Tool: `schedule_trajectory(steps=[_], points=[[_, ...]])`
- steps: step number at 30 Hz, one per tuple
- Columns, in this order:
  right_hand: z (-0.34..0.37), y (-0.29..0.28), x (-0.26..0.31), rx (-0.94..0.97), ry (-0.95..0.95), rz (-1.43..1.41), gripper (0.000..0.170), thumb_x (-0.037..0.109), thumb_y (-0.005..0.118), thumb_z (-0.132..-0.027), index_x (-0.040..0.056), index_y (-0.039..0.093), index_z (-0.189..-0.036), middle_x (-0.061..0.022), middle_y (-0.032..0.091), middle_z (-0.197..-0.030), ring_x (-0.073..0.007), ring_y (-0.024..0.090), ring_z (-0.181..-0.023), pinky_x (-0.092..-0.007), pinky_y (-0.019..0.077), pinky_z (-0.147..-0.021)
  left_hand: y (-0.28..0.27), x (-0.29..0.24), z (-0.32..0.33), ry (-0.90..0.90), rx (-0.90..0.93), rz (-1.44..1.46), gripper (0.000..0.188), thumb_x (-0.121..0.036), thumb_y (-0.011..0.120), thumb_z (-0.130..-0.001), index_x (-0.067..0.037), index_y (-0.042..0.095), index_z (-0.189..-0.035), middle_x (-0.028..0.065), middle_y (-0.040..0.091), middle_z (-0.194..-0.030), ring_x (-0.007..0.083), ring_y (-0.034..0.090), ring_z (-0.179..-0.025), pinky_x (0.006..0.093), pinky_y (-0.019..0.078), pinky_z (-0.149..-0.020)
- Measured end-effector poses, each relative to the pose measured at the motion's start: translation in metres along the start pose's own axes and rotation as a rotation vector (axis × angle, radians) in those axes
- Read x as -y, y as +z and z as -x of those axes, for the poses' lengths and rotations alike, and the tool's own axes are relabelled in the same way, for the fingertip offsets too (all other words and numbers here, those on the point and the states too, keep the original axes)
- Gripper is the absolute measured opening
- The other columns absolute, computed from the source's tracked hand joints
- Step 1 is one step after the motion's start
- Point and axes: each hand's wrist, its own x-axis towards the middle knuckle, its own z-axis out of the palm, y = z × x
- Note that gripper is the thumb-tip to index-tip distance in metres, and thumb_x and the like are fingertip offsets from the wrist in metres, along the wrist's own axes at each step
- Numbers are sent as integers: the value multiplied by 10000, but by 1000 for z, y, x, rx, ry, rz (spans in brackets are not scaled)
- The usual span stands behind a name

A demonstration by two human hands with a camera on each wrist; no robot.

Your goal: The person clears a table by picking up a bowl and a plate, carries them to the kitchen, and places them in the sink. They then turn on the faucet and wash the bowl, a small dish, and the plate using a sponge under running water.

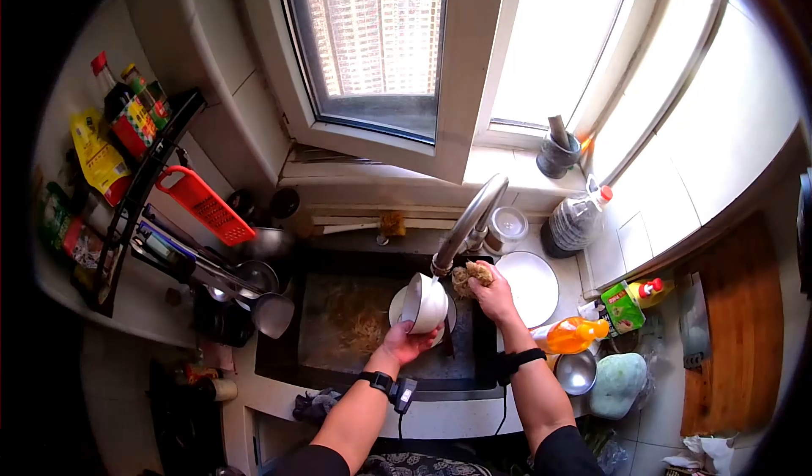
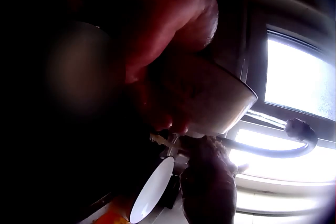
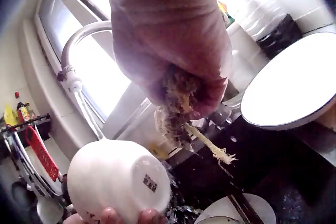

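My left hand holds a white bowl tilted on its side under the faucet; in the right wrist view water runs onto the bowl, whose base faces that camera. My right hand grips a brown fibrous scrubber to the right of the bowl, apart from it. Strands hang from the scrubber in the right wrist view. Below the bowl, white dishes with chopsticks lie in the dark sink.
A white plate stands right of the sink, with an orange bottle, a metal bowl and a large jug near it. On the left wall hang a red basket and utensils. An open window is ahead.
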Motion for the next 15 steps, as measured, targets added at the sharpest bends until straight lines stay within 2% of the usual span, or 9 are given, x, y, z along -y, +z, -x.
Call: schedule_trajectory(steps=[1,4,5,8,12,13,14,15], points=[[-4,2,3,-3,-14,29,370,53,632,-822,27,550,-1182,-66,633,-1048,-139,582,-944,-279,473,-848,6,-2,1,-17,-47,54,490,-167,428,-885,11,377,-1338,231,556,-1189,329,639,-954,409,555,-735],[-19,7,18,46,9,184,389,71,653,-798,49,562,-1176,-103,651,-1033,-168,606,-922,-297,485,-833,33,-10,5,-6,-206,-240,533,-94,454,-803,21,385,-1320,229,556,-1187,350,636,-959,429,555,-736],[-25,9,21,50,-8,280,385,78,648,-791,75,572,-1169,-123,660,-1000,-195,623,-907,-315,493,-824,29,-15,3,-13,-182,-286,564,-40,450,-741,25,399,-1299,219,560,-1177,362,626,-981,440,552,-740],[-46,12,18,236,-27,328,422,135,609,-796,102,559,-1214,-189,621,-1123,-335,589,-1058,-366,463,-901,34,-21,4,92,-348,-512,532,-10,459,-739,23,424,-1268,199,572,-1142,354,629,-965,446,560,-732],[-68,18,6,357,59,543,517,148,606,-765,132,524,-1275,-205,596,-1159,-354,562,-1096,-385,445,-936,62,-26,12,215,-459,-676,526,50,473,-706,14,445,-1230,144,586,-1094,315,628,-953,457,572,-713],[-73,17,8,405,59,619,542,158,611,-757,135,510,-1289,-215,601,-1143,-367,560,-1088,-395,447,-929,71,-28,12,235,-473,-694,543,49,473,-703,-18,446,-1241,133,578,-1113,313,616,-975,456,564,-727],[-75,16,3,420,-10,620,496,171,621,-758,120,536,-1244,-220,618,-1097,-380,572,-1052,-409,459,-904,79,-28,14,254,-493,-706,561,48,473,-700,-51,447,-1252,123,570,-1131,311,604,-997,455,555,-741],[-75,16,4,409,-23,670,481,210,636,-778,97,547,-1237,-207,615,-1125,-360,570,-1076,-391,449,-917,86,-27,17,276,-519,-716,581,47,473,-697,-83,448,-1263,113,562,-1149,310,591,-1019,454,547,-755]])
